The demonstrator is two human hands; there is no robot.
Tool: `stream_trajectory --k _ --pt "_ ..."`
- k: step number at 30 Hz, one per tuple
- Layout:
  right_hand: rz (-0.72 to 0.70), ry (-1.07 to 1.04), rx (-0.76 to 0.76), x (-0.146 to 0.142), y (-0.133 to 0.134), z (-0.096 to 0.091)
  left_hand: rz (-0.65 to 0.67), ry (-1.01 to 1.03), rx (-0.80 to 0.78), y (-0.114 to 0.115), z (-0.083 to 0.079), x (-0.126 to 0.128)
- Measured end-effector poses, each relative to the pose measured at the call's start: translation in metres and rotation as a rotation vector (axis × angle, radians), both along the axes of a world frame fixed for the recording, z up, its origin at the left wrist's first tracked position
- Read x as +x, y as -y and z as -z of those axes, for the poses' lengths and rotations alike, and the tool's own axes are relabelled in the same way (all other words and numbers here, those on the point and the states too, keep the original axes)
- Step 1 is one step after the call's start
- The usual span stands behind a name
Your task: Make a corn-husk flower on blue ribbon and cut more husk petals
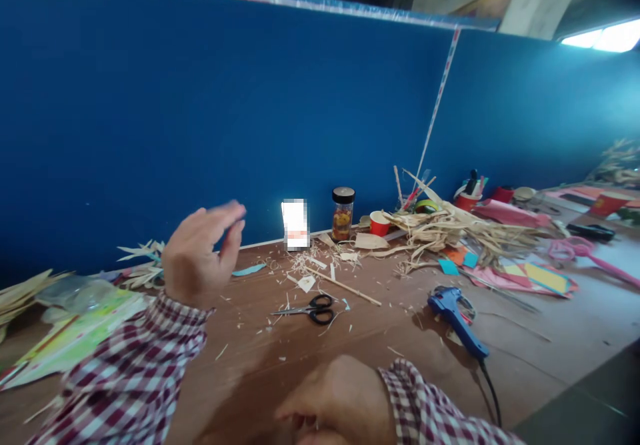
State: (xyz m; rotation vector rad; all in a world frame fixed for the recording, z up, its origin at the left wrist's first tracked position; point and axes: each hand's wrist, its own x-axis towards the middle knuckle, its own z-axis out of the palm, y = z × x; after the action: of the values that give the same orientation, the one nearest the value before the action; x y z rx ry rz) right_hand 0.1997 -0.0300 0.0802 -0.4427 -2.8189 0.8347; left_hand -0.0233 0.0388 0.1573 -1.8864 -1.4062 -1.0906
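Note:
My left hand is raised above the left part of the brown table, fingers stretched out and thumb apart, with nothing visible in it. Low at the front edge of the view, my right hand is closed, fingers curled down. Its fingertips are partly cut off, so what they hold, if anything, cannot be made out. Between the hands and the back partition lie black-handled scissors, pointing left. A thin stick rests behind them among pale shavings. To the right is a blue hot glue gun with its black cord.
A bright blurred screen and a lidded jar stand by the blue partition. Dried husks, a red paper cup and coloured paper crowd the right. A green-yellow sheet and plastic bag lie left.

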Motion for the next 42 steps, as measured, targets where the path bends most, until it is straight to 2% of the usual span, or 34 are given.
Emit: stream_trajectory --k 4,6,11,13,16,19,23,25,27,29,30,32,34,36,37,38,40,42 --pt "0.026 -0.019 -0.008 0.000 0.000 0.002 -0.074 -0.025 -0.131 0.006 0.019 0.014" --pt "0.022 -0.022 -0.012 0.000 0.000 0.003 -0.097 -0.040 -0.124 0.015 0.024 0.023" --pt "0.031 -0.017 0.013 -0.001 -0.001 0.005 0.122 0.083 -0.022 0.043 0.035 0.031" --pt "0.041 -0.014 0.042 -0.001 -0.001 0.006 0.080 0.133 0.002 0.051 0.039 0.032" --pt "0.038 -0.012 0.011 0.000 0.002 0.007 0.027 0.096 -0.064 0.057 0.046 0.038" --pt "0.121 -0.025 -0.066 0.001 0.002 0.005 0.113 0.210 -0.139 0.067 0.058 0.046" --pt "0.471 -0.218 -0.263 -0.006 -0.008 0.006 0.322 0.504 -0.234 0.094 0.080 0.059" --pt "0.546 -0.341 -0.423 -0.014 -0.018 0.012 0.365 0.501 -0.305 0.108 0.091 0.063" --pt "0.445 -0.429 -0.575 -0.024 -0.030 0.020 0.389 0.392 -0.340 0.117 0.098 0.063" --pt "0.229 -0.426 -0.670 -0.032 -0.041 0.029 0.408 0.279 -0.366 0.120 0.101 0.057" --pt "0.167 -0.389 -0.660 -0.034 -0.046 0.033 0.403 0.229 -0.389 0.119 0.101 0.051" --pt "0.159 -0.298 -0.567 -0.033 -0.052 0.038 0.339 0.192 -0.376 0.116 0.096 0.037" --pt "0.251 -0.255 -0.449 -0.029 -0.055 0.037 0.132 0.233 -0.266 0.110 0.088 0.022" --pt "0.324 -0.267 -0.401 -0.024 -0.057 0.034 -0.126 0.329 -0.155 0.102 0.083 0.012" --pt "0.347 -0.283 -0.396 -0.022 -0.058 0.031 -0.186 0.362 -0.145 0.097 0.083 0.011" --pt "0.365 -0.300 -0.388 -0.021 -0.059 0.029 -0.180 0.392 -0.156 0.093 0.086 0.012" --pt "0.407 -0.323 -0.318 -0.019 -0.064 0.023 -0.047 0.475 -0.239 0.085 0.099 0.023" --pt "0.466 -0.295 -0.183 -0.016 -0.076 0.017 0.057 0.442 -0.420 0.078 0.118 0.041"
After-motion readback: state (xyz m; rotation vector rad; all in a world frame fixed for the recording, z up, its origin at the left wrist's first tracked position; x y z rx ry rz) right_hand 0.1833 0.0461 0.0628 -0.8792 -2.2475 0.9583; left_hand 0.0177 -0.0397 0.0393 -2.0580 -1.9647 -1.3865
